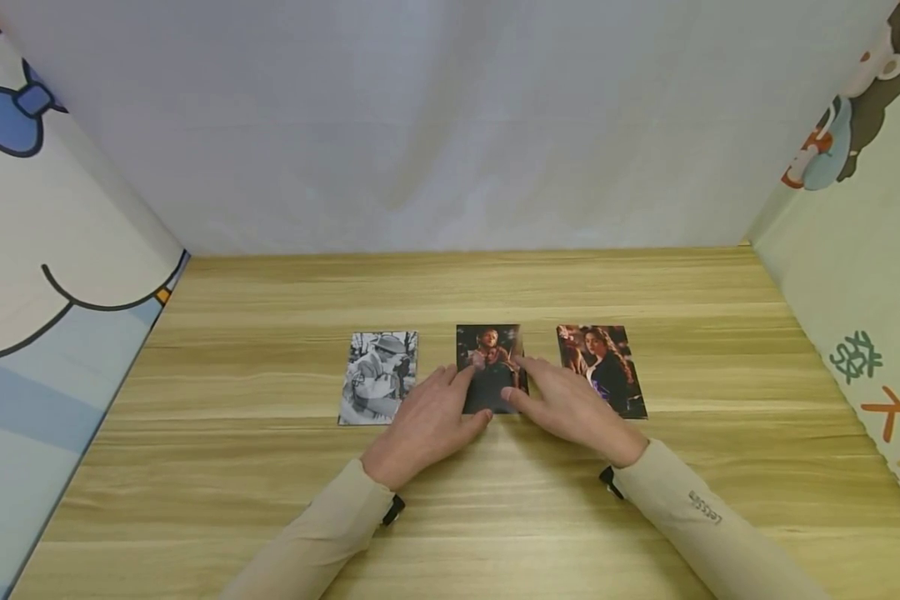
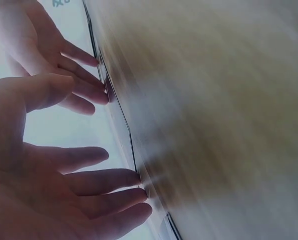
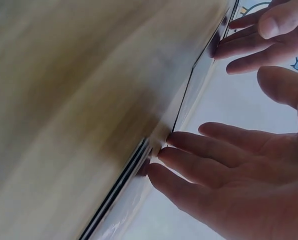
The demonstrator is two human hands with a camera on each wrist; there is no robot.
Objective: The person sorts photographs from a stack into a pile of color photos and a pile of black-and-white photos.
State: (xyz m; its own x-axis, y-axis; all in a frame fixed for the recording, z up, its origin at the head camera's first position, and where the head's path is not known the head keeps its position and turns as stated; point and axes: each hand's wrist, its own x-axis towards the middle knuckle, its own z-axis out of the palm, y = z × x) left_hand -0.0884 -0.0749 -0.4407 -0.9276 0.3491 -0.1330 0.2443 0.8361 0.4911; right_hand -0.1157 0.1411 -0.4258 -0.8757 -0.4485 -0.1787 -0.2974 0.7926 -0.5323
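Observation:
Three photo prints lie in a row on the wooden table. In the head view my left hand (image 1: 429, 419) and right hand (image 1: 576, 406) flank the middle photo (image 1: 489, 385), a dark picture of people. Fingertips of both hands touch its side edges, their fingers extended. A black-and-white photo (image 1: 371, 379) lies beside my left hand. To the right, a colour photo (image 1: 611, 360) of a long-haired person is partly covered by my right hand. Both wrist views show the middle photo (image 2: 120, 111) flat between the two hands; neither hand curls around it.
Bare wooden tabletop (image 1: 495, 533) surrounds the photos. A pale cloth wall (image 1: 450, 150) rises behind the table. Printed cartoon panels stand at the left (image 1: 82, 217) and right (image 1: 862, 275) sides.

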